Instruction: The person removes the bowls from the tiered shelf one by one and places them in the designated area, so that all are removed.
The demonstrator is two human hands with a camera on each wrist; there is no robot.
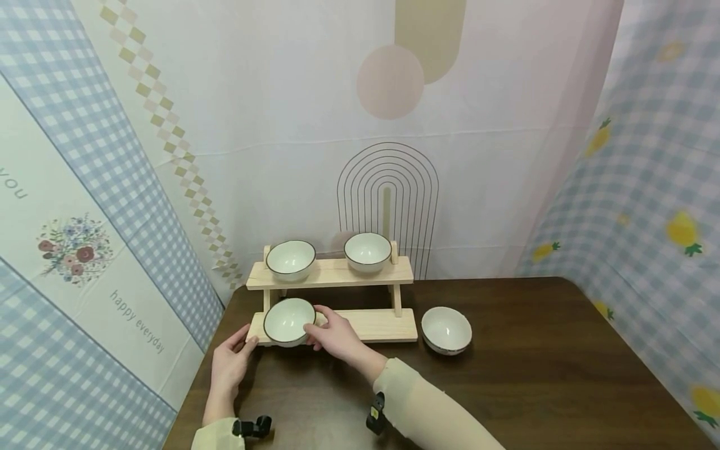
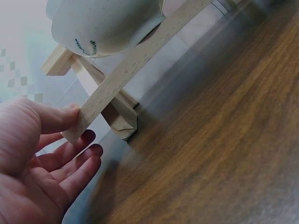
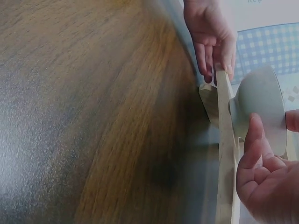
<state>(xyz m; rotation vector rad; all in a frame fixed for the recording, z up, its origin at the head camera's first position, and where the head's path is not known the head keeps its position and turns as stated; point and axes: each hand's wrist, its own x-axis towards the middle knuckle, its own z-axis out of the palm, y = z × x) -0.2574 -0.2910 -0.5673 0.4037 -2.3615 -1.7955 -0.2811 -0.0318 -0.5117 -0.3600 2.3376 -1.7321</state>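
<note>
Evidently white bowl (image 1: 289, 321) sits on lower shelf (image 1: 382, 326) of wooden rack, left end. Right hand (image 1: 335, 334) cups its side, fingers curved; left hand (image 1: 232, 362) fingers relaxed, touching shelf end. Likely ceramic — rigid, slick, breakable; best gripped at rim and base.

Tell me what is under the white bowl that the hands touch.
The white round bowl with dark rim stands on the lower board of the pale wooden two-step rack. The board part beneath it is covered.
</note>
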